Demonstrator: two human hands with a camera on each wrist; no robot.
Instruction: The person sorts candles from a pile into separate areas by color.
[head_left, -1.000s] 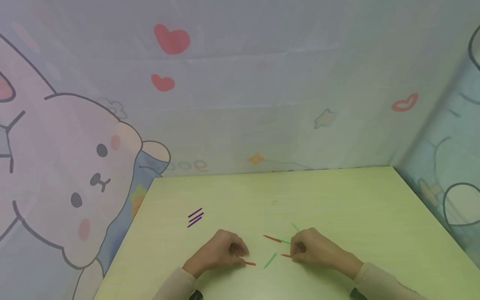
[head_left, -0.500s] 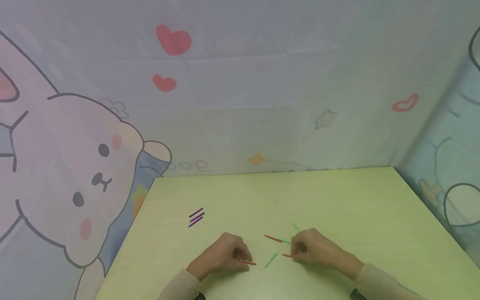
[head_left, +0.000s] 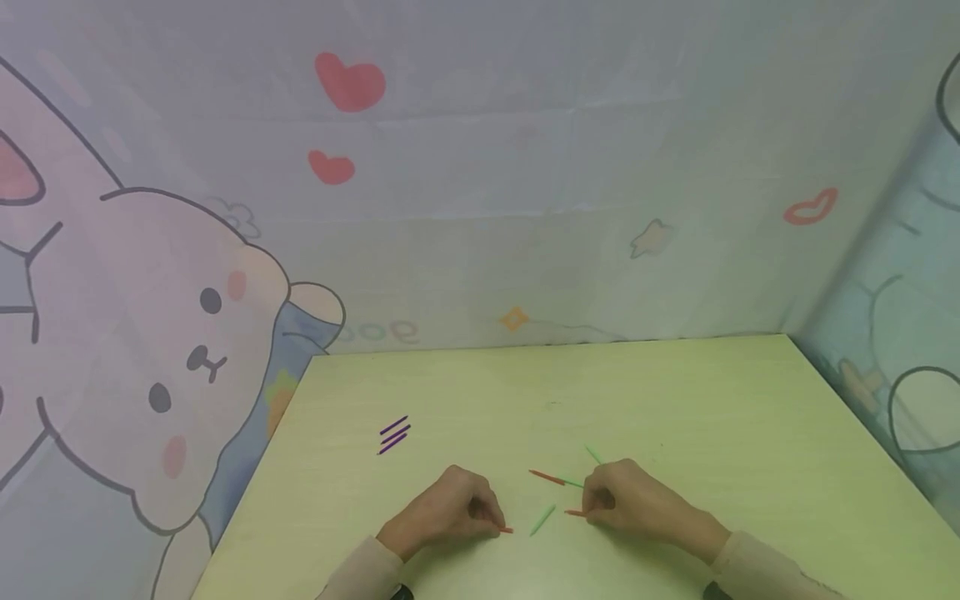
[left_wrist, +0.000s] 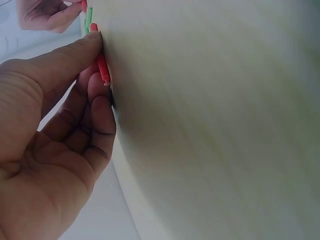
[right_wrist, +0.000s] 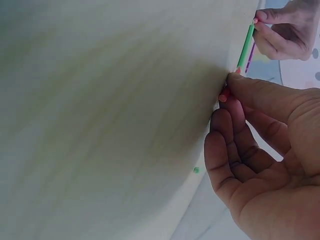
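My left hand (head_left: 453, 510) pinches a thin red stick (left_wrist: 103, 67) between thumb and index finger, low at the tabletop; in the head view only a short end pokes out. Across from it, my right hand (head_left: 630, 500) pinches another red stick (right_wrist: 223, 95), whose pointed end shows to the left of the fingertips in the head view. A pale green stick (head_left: 542, 520) lies slantwise on the table between the hands. Just behind, a third red stick (head_left: 547, 477) lies end to end with a green stick (head_left: 573, 483) that runs toward the right hand.
Another green stick (head_left: 594, 454) lies behind the right hand, partly covered by it. Three purple sticks (head_left: 393, 435) lie side by side at the left of the yellowish table (head_left: 480, 392). A printed cloth backdrop (head_left: 480, 167) stands along the back edge.
My left hand has shifted slightly right. Its thumb and finger parted around the red stick half a second ago and now pinch it nearer its right end. The right hand stays nearly still.
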